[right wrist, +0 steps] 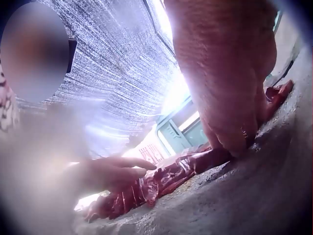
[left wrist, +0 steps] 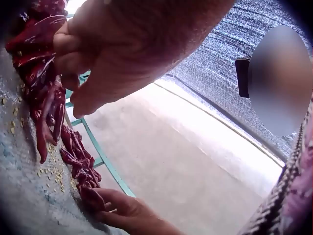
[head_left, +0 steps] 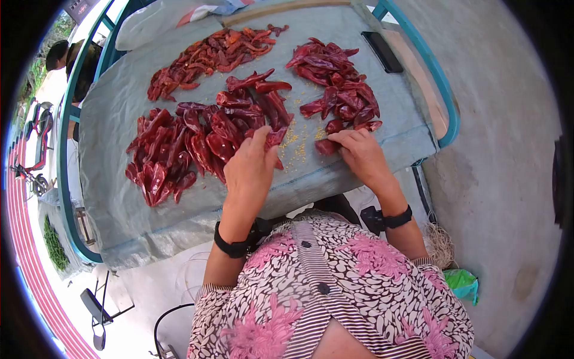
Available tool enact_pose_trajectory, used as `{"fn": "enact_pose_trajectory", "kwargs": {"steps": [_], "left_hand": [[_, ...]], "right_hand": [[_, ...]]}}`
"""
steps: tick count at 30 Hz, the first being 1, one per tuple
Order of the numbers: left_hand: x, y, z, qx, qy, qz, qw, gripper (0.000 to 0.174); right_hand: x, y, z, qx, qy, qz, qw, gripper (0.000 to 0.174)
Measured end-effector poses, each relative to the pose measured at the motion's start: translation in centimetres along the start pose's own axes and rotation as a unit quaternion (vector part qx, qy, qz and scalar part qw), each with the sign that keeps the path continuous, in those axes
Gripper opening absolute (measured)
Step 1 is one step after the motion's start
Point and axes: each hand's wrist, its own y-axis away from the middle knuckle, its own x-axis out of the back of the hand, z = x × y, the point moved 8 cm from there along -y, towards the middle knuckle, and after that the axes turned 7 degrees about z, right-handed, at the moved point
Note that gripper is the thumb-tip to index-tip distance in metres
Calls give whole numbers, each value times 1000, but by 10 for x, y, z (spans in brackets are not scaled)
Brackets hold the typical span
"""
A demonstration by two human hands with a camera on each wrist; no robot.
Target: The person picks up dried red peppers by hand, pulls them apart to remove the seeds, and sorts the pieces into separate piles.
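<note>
Dark red dried peppers lie in a large heap (head_left: 221,128) at the left of the cloth and in a narrower group (head_left: 347,99) at the right. The left hand (head_left: 250,167) is over the large heap's right edge, fingers loosely bent beside a pepper (left wrist: 36,36); whether they touch it is unclear. Near the cloth's front edge, the right hand (head_left: 363,157) pinches a dark pepper (head_left: 326,147) at the near end of the right group. The left wrist view also shows the right hand (left wrist: 129,213) with its fingers round that pepper (left wrist: 92,197).
Shrivelled orange-red peppers (head_left: 218,54) form a pile at the back. Yellow seeds (head_left: 296,149) are scattered between the hands. A black phone (head_left: 382,52) lies at the back right. A teal frame (head_left: 445,102) borders the grey cloth (head_left: 119,230).
</note>
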Motion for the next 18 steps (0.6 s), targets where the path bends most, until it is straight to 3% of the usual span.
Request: {"fn": "enact_pose_trajectory", "kwargs": {"steps": [3,6,9,11,14,17,18], "left_hand": [[-8,7,11,-7,85,-36,996,47],[-22,6,32,9,175,-47,983,44],[-27,-1,35,-3,224,-2,975,31],[-18,-3,32,-2,191,12,981,26],[0,-4,16,95,110,-5,989,22],[9,-12,11,92,43,43,994,24],[16,-15,17,72,2,127,989,29]], "right_hand": [[8,-7,-6,-21,-68,42,997,32],[0,-18,-20,-27,-229,15,973,32],[-9,-23,-26,-58,-292,-123,947,32],[-2,-25,-8,-73,-264,-94,957,33],[5,-34,14,-51,-187,-55,979,34],[-11,-36,27,24,-111,-80,990,35],[-19,-36,29,34,-99,-100,990,36]]}}
